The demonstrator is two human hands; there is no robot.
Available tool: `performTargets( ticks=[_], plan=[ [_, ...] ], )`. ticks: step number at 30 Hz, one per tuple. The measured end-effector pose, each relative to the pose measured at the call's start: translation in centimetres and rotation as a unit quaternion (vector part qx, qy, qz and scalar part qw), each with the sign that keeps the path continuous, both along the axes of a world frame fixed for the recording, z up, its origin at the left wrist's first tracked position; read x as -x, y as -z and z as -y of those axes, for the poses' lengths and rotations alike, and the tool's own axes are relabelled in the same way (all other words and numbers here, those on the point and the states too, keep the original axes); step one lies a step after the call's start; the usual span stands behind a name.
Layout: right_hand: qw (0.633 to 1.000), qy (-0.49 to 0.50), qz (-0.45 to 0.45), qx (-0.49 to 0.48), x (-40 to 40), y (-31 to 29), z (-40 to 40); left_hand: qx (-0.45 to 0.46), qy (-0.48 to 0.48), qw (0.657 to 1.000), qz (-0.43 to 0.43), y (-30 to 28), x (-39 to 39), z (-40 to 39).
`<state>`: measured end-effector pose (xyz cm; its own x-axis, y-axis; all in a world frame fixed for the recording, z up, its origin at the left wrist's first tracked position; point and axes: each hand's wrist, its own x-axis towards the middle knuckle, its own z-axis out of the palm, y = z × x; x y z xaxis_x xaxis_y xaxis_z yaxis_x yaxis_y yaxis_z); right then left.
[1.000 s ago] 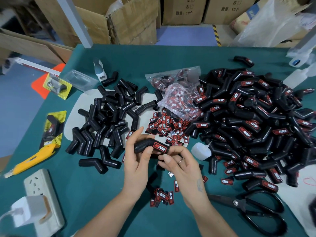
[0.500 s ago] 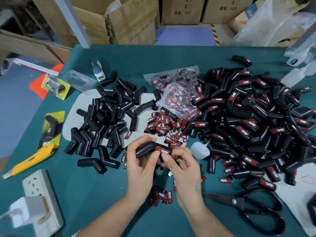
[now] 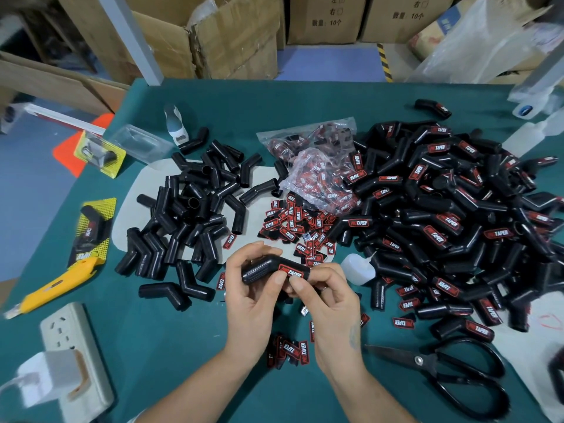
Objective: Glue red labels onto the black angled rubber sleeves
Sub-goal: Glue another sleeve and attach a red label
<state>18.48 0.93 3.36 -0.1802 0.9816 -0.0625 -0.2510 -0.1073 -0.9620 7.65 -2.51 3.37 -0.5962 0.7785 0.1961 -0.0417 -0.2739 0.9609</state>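
Above the near middle of the green table, my left hand (image 3: 250, 288) grips a black angled rubber sleeve (image 3: 262, 270) with a red label (image 3: 291, 272) on its right half. My right hand (image 3: 329, 300) holds the sleeve's right end, its thumb pressing the label beside my left thumb. A pile of unlabelled sleeves (image 3: 189, 215) lies to the left. A large heap of labelled sleeves (image 3: 442, 221) fills the right. Loose red labels (image 3: 293, 227) are scattered between the piles, with a few more labels (image 3: 293, 351) under my wrists.
A white glue bottle (image 3: 357, 267) lies right of my hands. Black scissors (image 3: 442, 370) sit at the near right. A yellow utility knife (image 3: 52, 288) and a power strip (image 3: 76, 361) are at the near left. A plastic bag of labels (image 3: 317, 166) lies mid-table. Cardboard boxes stand behind.
Both hands have kept hold of the sleeve and shifted slightly. My right thumb has moved onto the label next to my left thumb.
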Motion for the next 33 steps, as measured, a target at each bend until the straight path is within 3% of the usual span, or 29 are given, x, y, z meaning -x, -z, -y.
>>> performTargets(
  ticks=[17, 25, 33],
  plan=[
    [1.000, -0.015, -0.010, 0.020, -0.4, -0.4, -0.4, 0.007, 0.072, 0.995, 0.067, 0.1, 1.2, -0.3],
    [0.999, -0.024, -0.004, 0.024, -0.6, -0.1, -0.5, 0.027, 0.066, 0.997, -0.004, -0.5, 1.6, -0.1],
    [0.998, -0.040, -0.009, -0.040, -1.0, -0.1, -0.5, -0.017, 0.061, 0.993, -0.095, -0.8, 1.7, 0.1]
  ],
)
